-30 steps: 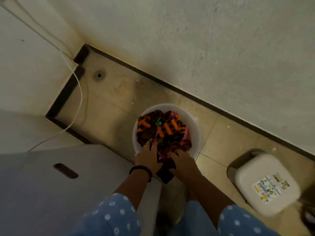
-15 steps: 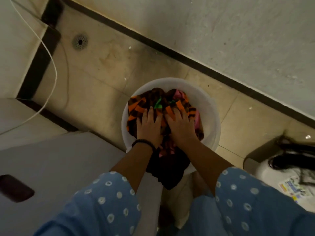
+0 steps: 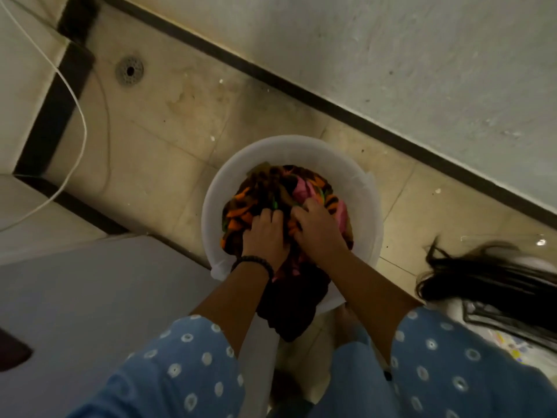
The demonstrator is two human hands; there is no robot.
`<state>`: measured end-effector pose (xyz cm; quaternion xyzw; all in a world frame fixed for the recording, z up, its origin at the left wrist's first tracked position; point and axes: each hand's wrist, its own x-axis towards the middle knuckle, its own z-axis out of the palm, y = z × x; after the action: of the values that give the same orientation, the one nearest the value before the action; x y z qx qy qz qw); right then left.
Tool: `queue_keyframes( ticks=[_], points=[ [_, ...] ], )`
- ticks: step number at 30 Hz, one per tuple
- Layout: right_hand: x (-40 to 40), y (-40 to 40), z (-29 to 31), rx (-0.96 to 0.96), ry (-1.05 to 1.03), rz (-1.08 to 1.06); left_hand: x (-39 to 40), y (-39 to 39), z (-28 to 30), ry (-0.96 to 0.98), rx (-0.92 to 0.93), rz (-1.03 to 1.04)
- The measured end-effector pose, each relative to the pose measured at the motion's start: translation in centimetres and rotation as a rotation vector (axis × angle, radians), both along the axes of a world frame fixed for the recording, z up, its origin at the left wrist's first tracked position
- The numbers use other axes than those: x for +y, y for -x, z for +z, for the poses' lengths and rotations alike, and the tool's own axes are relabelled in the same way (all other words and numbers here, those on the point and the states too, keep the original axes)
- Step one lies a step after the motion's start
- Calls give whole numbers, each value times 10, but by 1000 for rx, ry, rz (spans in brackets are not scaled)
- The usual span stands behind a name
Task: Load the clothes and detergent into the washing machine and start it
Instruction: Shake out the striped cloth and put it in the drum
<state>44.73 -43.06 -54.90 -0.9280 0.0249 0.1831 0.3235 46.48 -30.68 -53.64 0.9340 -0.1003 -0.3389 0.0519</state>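
Note:
A white round bucket (image 3: 358,206) stands on the tiled floor, filled with a heap of clothes (image 3: 259,188) in dark brown, orange stripes and pink. A dark garment (image 3: 289,309) hangs over the near rim. My left hand (image 3: 265,236), with a black band on the wrist, is dug into the heap with fingers curled into the cloth. My right hand (image 3: 319,227) grips the cloth beside it. The white washing machine (image 3: 99,297) fills the lower left. A white detergent container (image 3: 512,348) with a colourful label shows at the right edge, partly hidden by hanging dark hair.
A floor drain (image 3: 130,70) sits in the far left corner. A white cable (image 3: 75,110) loops down the left wall. A rough wall with a black skirting (image 3: 331,107) runs diagonally behind the bucket. My blue dotted sleeves (image 3: 168,366) cover the bottom.
My hands went from the near rim deeper into the heap and closed on the cloth, bunching it. The camera dipped closer, and my hair swung in over the container at right.

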Motion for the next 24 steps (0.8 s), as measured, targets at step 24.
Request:
queue_keyframes(
  ticks=[24],
  points=[
    [-27,33,316,-200,-325,-176,-12,7,309,658,-154,180]
  ],
)
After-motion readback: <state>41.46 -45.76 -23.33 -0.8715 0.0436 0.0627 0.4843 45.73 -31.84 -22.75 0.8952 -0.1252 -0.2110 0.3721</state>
